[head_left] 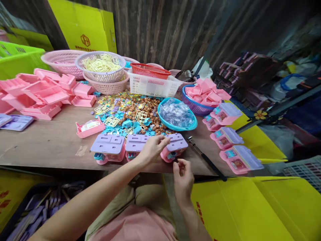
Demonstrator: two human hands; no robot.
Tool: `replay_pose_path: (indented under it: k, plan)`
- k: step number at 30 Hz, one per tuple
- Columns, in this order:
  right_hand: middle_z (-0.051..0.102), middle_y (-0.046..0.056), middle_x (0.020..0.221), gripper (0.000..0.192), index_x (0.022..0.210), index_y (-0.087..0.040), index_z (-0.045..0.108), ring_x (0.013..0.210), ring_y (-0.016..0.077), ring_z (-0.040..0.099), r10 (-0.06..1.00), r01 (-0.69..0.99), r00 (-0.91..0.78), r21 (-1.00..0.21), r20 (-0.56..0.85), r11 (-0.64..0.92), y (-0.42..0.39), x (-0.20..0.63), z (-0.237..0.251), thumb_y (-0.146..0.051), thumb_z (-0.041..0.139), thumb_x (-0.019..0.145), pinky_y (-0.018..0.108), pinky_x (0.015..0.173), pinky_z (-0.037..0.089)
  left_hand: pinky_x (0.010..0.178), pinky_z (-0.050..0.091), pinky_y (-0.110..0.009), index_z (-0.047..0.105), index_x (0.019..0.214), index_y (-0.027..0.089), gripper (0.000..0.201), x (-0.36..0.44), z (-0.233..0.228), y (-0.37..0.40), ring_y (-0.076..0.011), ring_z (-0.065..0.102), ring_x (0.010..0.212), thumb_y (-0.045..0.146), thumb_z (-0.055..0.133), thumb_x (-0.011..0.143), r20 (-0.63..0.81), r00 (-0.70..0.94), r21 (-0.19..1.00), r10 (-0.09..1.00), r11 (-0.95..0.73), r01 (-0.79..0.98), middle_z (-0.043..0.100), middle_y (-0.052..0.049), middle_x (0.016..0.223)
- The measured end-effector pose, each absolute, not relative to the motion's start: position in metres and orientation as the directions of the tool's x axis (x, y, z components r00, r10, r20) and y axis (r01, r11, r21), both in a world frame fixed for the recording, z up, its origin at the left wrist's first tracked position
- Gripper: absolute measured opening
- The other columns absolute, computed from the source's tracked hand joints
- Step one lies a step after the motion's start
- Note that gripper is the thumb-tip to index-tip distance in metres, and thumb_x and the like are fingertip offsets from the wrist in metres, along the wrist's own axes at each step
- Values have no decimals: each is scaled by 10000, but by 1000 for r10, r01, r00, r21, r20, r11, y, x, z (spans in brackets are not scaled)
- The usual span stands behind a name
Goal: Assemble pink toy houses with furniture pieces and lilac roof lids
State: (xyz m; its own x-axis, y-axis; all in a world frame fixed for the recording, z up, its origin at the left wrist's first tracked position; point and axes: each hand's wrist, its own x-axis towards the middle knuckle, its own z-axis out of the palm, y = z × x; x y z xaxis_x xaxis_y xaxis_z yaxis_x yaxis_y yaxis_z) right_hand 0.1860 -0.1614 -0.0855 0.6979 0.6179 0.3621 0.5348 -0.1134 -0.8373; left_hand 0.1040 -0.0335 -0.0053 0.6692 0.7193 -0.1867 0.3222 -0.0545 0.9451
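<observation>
Three small toy houses with pink bases and purple lids stand in a row near the table's front edge: a left one (107, 147), a middle one (135, 144) partly behind my left arm, and a right one (177, 144). My left hand (151, 150) reaches over the middle house, its thumb and fingers closed at the left edge of the right house's lid. Just in front of that house, my right hand (184, 179) is curled with fingertips drawn together; whatever they pinch is hidden. A black-handled metal tool (208, 160) lies to the right.
Loose blue, brown and cream parts (135, 117) cover the table's middle. Behind are stacked baskets (106, 83); pink trays (45, 93) pile at left. A turquoise bowl (163, 124) holds clear pieces. More toy houses (240, 159) line the right, above yellow cartons (238, 207).
</observation>
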Motion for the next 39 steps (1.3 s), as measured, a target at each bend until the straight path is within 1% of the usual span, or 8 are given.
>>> replay_pose_path:
  k: [1, 4, 10, 16, 20, 33, 37, 39]
  plan:
    - [568, 19, 803, 138, 944, -188, 558, 695, 142, 551, 642, 623, 625, -780, 445, -66, -164, 180, -76, -284, 494, 868, 261, 626, 464, 401, 255, -153, 578, 798, 152, 212, 94, -7, -42, -63, 350, 376, 296, 449, 887, -298, 674, 953, 677, 251, 169, 359, 73, 461]
    - [567, 37, 841, 149, 1003, -193, 569, 769, 153, 548, 754, 823, 262, -548, 603, 151, -163, 159, -51, -200, 472, 891, 267, 683, 470, 377, 252, -118, 545, 760, 134, 88, 67, -15, -64, -37, 333, 365, 128, 488, 827, -503, 697, 557, 511, 808, -191, 346, 82, 466]
    - [560, 66, 797, 150, 875, -166, 600, 736, 188, 536, 858, 884, 33, -416, 512, 214, -148, 124, -46, -262, 486, 890, 293, 637, 481, 410, 357, -122, 582, 719, 92, 260, 41, -31, -81, -48, 467, 444, 134, 393, 893, -688, 536, 220, 489, 845, -488, 492, 2, 569]
    - [584, 37, 776, 145, 809, -191, 594, 720, 161, 572, 934, 801, 81, -581, 347, 146, -141, 122, -54, -179, 466, 877, 255, 629, 474, 565, 436, -163, 616, 664, 97, 318, 32, -38, -89, -81, 534, 600, 231, 436, 891, -607, 483, 375, 631, 763, -526, 572, -35, 669]
    - [566, 18, 746, 122, 831, -190, 615, 658, 134, 564, 926, 744, 162, -659, 342, 113, -136, 125, -53, -213, 501, 867, 218, 563, 459, 573, 413, -188, 640, 765, 106, 220, 18, -51, -86, -91, 511, 621, 266, 727, 642, -466, 579, 524, 670, 736, -430, 584, -17, 701]
    - [625, 28, 663, 267, 759, -189, 564, 580, 141, 600, 911, 847, 37, -497, 410, 189, -131, 115, -67, -214, 359, 927, 232, 540, 442, 486, 246, -197, 519, 685, 133, 359, 1, -78, -88, -65, 357, 503, 470, 642, 686, -380, 492, 814, 783, 536, -224, 444, 46, 558]
    - [628, 18, 624, 197, 690, -202, 557, 528, 142, 590, 935, 742, 183, -667, 303, 72, -122, 113, -75, -278, 474, 852, 232, 506, 444, 611, 387, -238, 565, 805, 157, 202, -12, -63, -76, -131, 511, 653, 325, 458, 841, -171, 443, 984, 880, 130, 121, 563, -18, 712]
    - [645, 18, 627, 171, 696, -203, 565, 504, 140, 601, 908, 617, 331, -787, 256, -4, -116, 108, -84, -321, 528, 813, 229, 498, 467, 766, 415, -278, 578, 998, 181, 206, -16, -49, -55, -169, 555, 849, 213, 422, 866, 70, 452, 890, 889, -260, 374, 603, -64, 927]
